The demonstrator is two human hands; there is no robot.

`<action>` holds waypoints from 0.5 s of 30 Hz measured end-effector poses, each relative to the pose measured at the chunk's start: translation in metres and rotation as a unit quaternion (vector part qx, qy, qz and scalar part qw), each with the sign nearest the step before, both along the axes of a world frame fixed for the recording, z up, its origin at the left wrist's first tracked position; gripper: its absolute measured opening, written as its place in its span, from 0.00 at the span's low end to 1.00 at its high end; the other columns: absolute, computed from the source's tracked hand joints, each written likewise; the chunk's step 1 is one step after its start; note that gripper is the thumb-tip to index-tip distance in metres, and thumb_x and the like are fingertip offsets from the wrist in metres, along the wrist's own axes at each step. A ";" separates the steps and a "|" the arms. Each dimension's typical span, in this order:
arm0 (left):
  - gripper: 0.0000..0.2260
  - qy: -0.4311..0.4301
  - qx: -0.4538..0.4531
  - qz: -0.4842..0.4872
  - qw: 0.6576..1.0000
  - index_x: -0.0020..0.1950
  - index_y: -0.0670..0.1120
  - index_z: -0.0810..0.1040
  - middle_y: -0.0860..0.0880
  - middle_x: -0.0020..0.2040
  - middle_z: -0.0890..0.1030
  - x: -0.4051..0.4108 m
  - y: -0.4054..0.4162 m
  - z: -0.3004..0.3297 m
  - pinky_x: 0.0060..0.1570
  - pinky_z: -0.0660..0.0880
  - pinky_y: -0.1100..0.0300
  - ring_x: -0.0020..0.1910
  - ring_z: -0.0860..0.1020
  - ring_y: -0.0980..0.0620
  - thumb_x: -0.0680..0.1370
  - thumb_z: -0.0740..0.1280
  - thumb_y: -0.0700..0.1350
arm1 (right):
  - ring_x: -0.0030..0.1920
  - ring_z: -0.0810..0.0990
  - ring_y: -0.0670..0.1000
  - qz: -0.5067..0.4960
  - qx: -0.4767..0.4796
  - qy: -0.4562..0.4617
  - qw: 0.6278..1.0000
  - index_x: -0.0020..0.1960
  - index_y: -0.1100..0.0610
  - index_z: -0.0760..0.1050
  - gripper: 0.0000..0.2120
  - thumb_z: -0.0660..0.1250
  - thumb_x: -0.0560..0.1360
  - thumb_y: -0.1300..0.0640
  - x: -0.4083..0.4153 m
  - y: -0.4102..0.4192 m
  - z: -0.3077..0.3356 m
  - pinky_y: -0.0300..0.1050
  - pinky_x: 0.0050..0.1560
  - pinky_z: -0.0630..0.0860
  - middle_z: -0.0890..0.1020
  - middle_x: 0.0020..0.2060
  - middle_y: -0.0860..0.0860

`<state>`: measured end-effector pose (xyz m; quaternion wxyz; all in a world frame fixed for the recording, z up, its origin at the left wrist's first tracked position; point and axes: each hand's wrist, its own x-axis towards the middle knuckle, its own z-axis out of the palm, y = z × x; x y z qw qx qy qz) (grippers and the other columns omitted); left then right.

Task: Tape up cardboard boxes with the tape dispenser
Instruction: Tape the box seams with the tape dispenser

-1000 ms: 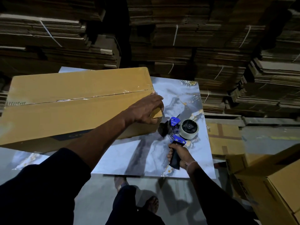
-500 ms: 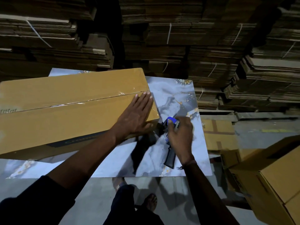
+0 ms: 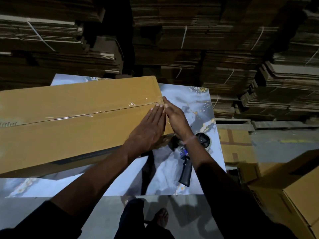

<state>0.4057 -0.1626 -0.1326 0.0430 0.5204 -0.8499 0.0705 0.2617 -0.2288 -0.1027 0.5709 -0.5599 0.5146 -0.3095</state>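
Note:
A long brown cardboard box [image 3: 69, 125] lies on a marble-patterned table [image 3: 189, 104], with clear tape [image 3: 96, 113] running along its centre seam. My left hand [image 3: 148, 130] lies flat on the box top near its right end, fingers straight and pointing at the seam. My right hand [image 3: 174, 116] presses with straight fingers against the box's right end face, just below the seam. The tape dispenser [image 3: 187, 163], blue with a black handle and a tape roll, lies on the table under my right forearm, held by neither hand.
Bundled stacks of flat cardboard [image 3: 189, 49] fill the whole background. More brown boxes [image 3: 290, 190] stand low at the right, beside the table edge. My bare foot [image 3: 161, 218] stands on the grey floor below the table's near edge.
My right hand has let go of the tape dispenser and moved up to the box's right end. My left hand has slid a little farther along the box top toward the seam.

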 end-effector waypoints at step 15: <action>0.30 -0.020 0.015 -0.032 0.999 0.69 0.30 0.69 0.29 0.68 0.72 -0.001 0.000 0.021 0.79 0.56 0.41 0.72 0.67 0.31 0.86 0.54 0.58 | 0.62 0.78 0.58 0.033 -0.091 0.171 0.980 0.83 0.51 0.60 0.24 0.53 0.88 0.58 0.065 -0.101 0.003 0.41 0.53 0.69 0.78 0.67 0.61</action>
